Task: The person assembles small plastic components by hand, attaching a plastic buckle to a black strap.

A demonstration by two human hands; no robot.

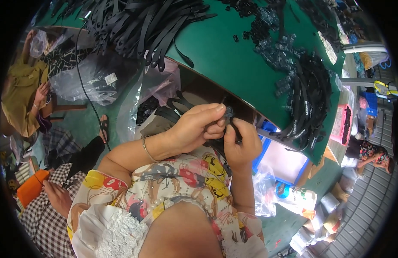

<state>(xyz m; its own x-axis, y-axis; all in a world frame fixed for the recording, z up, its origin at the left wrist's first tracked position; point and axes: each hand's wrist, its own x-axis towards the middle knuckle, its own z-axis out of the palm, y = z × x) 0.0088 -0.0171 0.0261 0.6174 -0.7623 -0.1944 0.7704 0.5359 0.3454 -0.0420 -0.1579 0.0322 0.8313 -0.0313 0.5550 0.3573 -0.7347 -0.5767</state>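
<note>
My left hand (201, 124), a bracelet at its wrist, is closed in a pinch in front of my chest. Close against it, my right hand (242, 144) is closed too, thumb up. Between the fingertips shows a small dark plastic piece (228, 112), buckle-like and partly hidden by the fingers. Behind my left wrist hang black straps (166, 112) with white print; whether they run into my hand cannot be seen. On the green table (220, 56) in front lie a pile of black straps (138, 30) and a bundle of printed straps (308, 103).
Small black and clear plastic parts (272, 51) are strewn across the table's right side. Below its edge sits a blue-rimmed white bin (280, 159). Plastic bags (95, 79) lie to the left. Other people, one in checked cloth (48, 223), sit at the left.
</note>
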